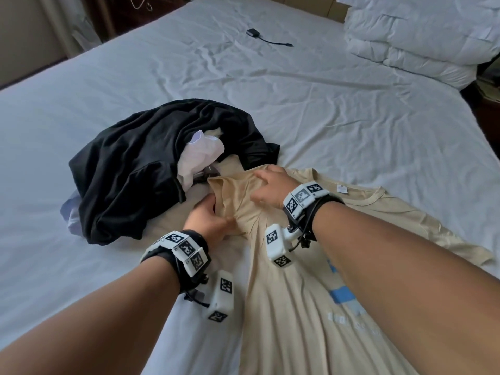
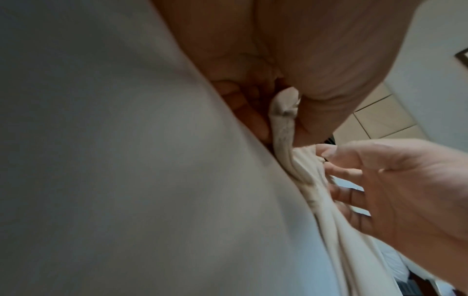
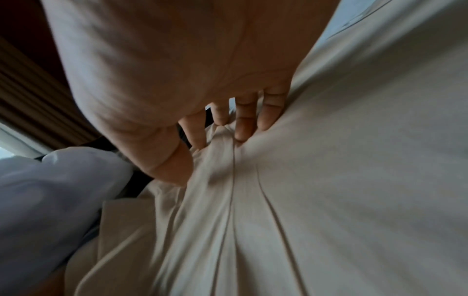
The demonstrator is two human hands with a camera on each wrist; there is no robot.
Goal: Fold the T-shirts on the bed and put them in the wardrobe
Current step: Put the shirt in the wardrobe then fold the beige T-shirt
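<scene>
The left hand [image 1: 209, 221] pinches a bunched fold of the beige T-shirt [image 1: 286, 307] between thumb and curled fingers; the left wrist view confirms cloth clamped in that grip. The right hand [image 1: 267, 189] lies on the same garment just beyond, fingers spread and bent, tips digging into the gathered sleeve area — pressing and raking the fabric rather than closing round it. The beige T-shirt lies front up on the bed [image 1: 351, 117], collar toward the right, its left side rucked under both hands. Just beside the left hand, a pile of unfolded clothes — a black garment [image 1: 130, 169] over a white garment [image 1: 201, 155] — overlaps the beige sleeve. Judged procedure: free the sleeve from under the pile first, then draw it flat with the pinching hand while the spread hand anchors the body. Smooth outward from the centre; pulling against the pile risks dragging it along. A small black adapter [image 1: 267, 37] lies well apart.
</scene>
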